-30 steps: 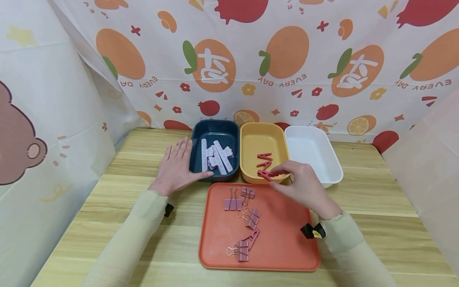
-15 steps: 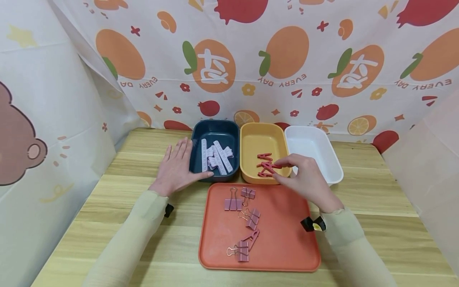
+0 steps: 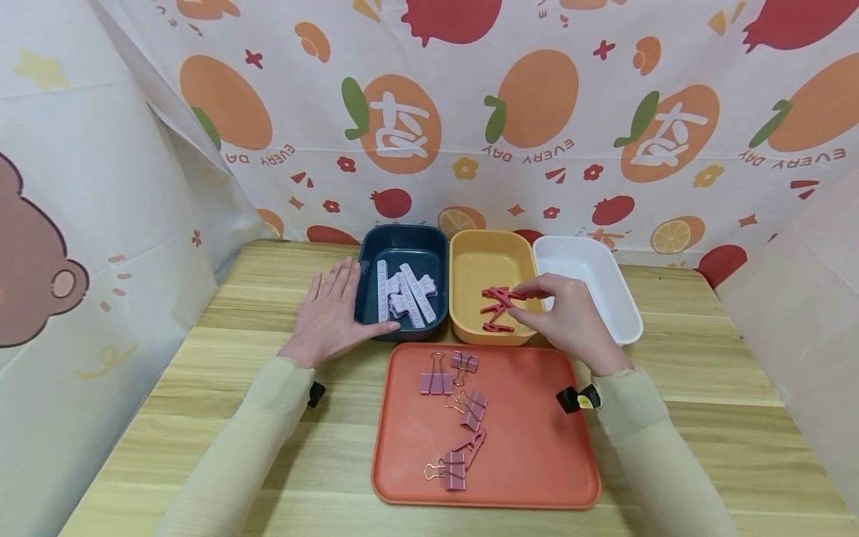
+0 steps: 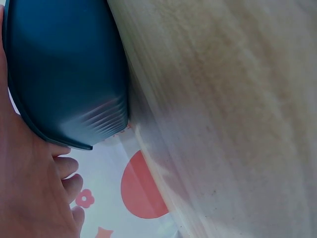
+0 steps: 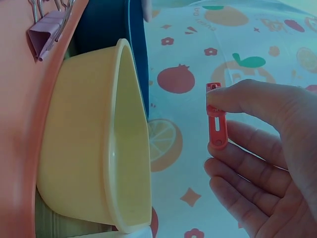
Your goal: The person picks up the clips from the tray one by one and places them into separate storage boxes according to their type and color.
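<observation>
My right hand (image 3: 567, 317) is over the front right of the yellow bin (image 3: 486, 257), thumb and finger pinching a red clothespin (image 5: 217, 126). Below it, more red clothespins (image 3: 498, 327) lie on the bin floor, partly overlapped by the held one in the head view. My left hand (image 3: 332, 309) rests against the left side of the dark blue bin (image 3: 403, 240), fingers straight and thumb across its front rim. Inside that bin are several pale lilac long-jawed clips (image 3: 417, 293). On the orange tray (image 3: 530, 455) lie several mauve binder clips (image 3: 437, 383) and one pinkish-red clothespin (image 3: 475, 445).
A white bin (image 3: 590, 272) stands right of the yellow one, partly behind my right hand. All three bins line up side by side behind the tray on the wooden table (image 3: 711, 358). A fruit-print cloth (image 3: 470, 164) hangs behind them.
My right hand has moved slightly up and away over the yellow bin with the clothespin, from its front edge toward the middle. The left hand has stayed put.
</observation>
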### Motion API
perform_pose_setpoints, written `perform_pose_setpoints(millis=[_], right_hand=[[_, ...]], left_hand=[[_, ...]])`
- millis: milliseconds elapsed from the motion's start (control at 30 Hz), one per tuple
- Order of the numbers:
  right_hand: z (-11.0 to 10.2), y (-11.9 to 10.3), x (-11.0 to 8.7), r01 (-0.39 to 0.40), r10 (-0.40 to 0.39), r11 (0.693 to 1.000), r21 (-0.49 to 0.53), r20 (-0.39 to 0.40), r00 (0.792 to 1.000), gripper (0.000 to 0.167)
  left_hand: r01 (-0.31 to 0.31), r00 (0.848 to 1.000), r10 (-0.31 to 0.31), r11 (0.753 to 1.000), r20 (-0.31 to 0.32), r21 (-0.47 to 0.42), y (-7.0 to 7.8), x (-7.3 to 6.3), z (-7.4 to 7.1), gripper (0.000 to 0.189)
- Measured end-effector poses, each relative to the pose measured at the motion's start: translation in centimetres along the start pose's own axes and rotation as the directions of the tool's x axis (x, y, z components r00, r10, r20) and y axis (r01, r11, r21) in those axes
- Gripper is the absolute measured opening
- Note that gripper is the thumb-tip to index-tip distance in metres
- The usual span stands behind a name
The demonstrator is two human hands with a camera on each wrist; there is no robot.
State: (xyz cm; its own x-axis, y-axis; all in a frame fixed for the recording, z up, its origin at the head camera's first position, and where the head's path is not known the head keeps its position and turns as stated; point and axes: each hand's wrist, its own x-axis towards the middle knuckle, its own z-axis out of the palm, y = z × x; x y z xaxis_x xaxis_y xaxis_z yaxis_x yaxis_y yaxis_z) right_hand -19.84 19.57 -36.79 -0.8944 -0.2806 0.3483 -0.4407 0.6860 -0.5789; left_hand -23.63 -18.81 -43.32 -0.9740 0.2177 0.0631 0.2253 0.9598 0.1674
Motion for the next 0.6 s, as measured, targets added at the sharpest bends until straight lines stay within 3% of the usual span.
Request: perform_pose_setpoints(millis=[600], right_hand=[[0.8,1.1,2.0,-0.08,0.078,0.996,0.026,0.042,0.996,0.031]], left_hand=[[-0.008,1.0,0.008,1.0,-0.003,-0.013,0.0,-0.1,0.0,0.135]])
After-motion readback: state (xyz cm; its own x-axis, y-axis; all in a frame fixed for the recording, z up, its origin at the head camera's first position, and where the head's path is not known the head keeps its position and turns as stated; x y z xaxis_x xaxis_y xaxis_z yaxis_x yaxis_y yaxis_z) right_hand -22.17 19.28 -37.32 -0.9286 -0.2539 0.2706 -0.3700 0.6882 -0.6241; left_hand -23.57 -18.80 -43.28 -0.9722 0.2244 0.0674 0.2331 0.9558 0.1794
